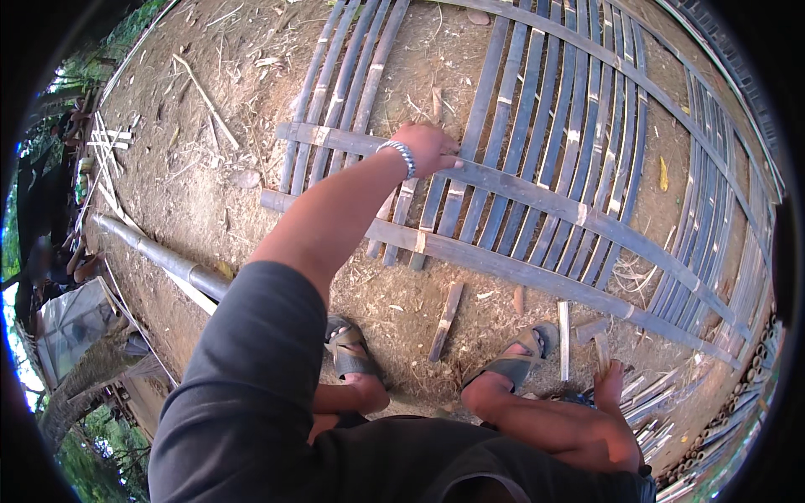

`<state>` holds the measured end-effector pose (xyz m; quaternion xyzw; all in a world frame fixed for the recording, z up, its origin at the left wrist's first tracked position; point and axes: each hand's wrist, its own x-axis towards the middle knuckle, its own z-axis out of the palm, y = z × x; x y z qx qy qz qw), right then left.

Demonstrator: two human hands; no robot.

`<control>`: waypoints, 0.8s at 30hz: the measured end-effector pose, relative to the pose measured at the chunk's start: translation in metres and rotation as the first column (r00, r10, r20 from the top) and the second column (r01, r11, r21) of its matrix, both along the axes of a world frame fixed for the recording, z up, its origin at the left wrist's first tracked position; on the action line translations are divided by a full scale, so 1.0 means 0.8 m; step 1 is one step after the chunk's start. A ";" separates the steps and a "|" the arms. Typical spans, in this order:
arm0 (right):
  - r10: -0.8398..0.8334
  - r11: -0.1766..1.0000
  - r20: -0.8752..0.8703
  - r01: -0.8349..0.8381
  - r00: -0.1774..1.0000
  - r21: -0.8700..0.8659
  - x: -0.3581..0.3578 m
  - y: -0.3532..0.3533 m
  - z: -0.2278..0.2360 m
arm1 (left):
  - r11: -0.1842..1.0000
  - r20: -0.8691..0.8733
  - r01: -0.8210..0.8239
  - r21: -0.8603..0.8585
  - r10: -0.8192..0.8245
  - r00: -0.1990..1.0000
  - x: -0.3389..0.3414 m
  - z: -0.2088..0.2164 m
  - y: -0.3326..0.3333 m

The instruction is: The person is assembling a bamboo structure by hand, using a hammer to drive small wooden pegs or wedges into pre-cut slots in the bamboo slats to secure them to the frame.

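Note:
A lattice of dark bamboo slats lies on the ground in front of me, with long crosspieces over the slats. My left hand, a braided bracelet on its wrist, reaches across to the upper bamboo crosspiece. Its fingers curl down at that strip, the thumb toward the right; the fingertips are partly hidden. Low on the right, beside my knee, my right hand is closed round a hammer with a pale handle. The hammer's greyish head points away from me, apart from the lattice.
Loose bamboo pieces lie near my sandals. A thick bamboo pole rests at the left. Cut bamboo is stacked at the lower right. Another slatted panel spreads out at the right. People are at the far left.

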<state>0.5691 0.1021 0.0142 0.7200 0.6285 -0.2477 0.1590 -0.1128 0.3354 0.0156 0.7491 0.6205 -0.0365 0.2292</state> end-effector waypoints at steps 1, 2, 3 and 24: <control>-0.008 1.000 -0.010 0.008 1.000 0.012 0.004 -0.005 -0.003 | 0.987 0.056 -0.123 0.103 0.118 0.991 -0.001 0.000 -0.013; -0.016 1.000 -0.019 0.017 1.000 0.024 0.008 -0.010 -0.006 | 0.948 0.122 -0.249 0.198 0.228 0.966 -0.005 -0.002 -0.031; 0.007 1.000 -0.023 -0.007 1.000 0.002 0.011 -0.013 -0.008 | 0.885 0.200 -0.372 0.280 0.325 0.924 -0.010 -0.006 -0.050; 0.818 0.575 -0.370 -0.607 0.440 0.548 -0.478 0.187 -0.007 | 0.260 0.117 -0.798 0.544 0.918 0.380 -0.060 -0.099 -0.192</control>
